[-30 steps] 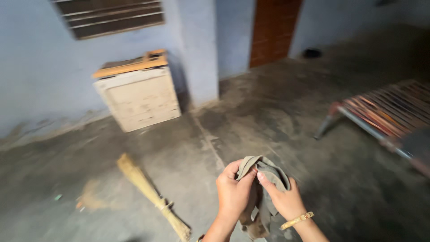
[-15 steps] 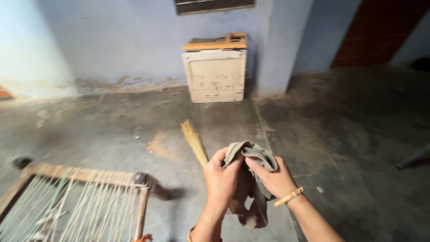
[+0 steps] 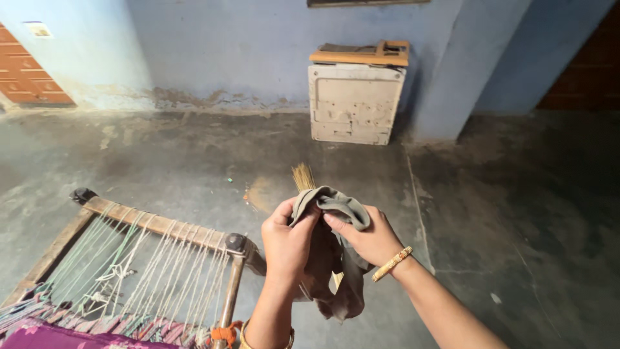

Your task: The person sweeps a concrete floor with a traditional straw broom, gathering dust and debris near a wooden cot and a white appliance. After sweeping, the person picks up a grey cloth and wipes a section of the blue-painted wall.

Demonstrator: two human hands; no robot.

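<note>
Above the rough grey concrete floor (image 3: pixel 491 194), both hands grip a limp, crumpled olive-grey cloth (image 3: pixel 336 213): the left hand (image 3: pixel 287 242) pinches its upper fold from the left, the right hand (image 3: pixel 368 239), with a pale beaded bracelet (image 3: pixel 392 264) at the wrist, clamps the same fold from the right, and the rest of the fabric hangs down between the forearms. Straw-coloured bristles of a broom (image 3: pixel 302 176) poke up just behind the cloth. At lower left stands a cot (image 3: pixel 155 223) with a round wooden frame and loosely woven pale cord, a magenta patterned cloth (image 3: pixel 58 337) at its near edge. Against the blue plastered wall sits a scuffed cream box (image 3: pixel 352 103), boxy and panelled, with an orange wooden board (image 3: pixel 361 57) lying flat on top. Compared with half a second ago the view has swung left: the box sits further right, more of the cot shows, and the grip on the cloth is unchanged.
</note>
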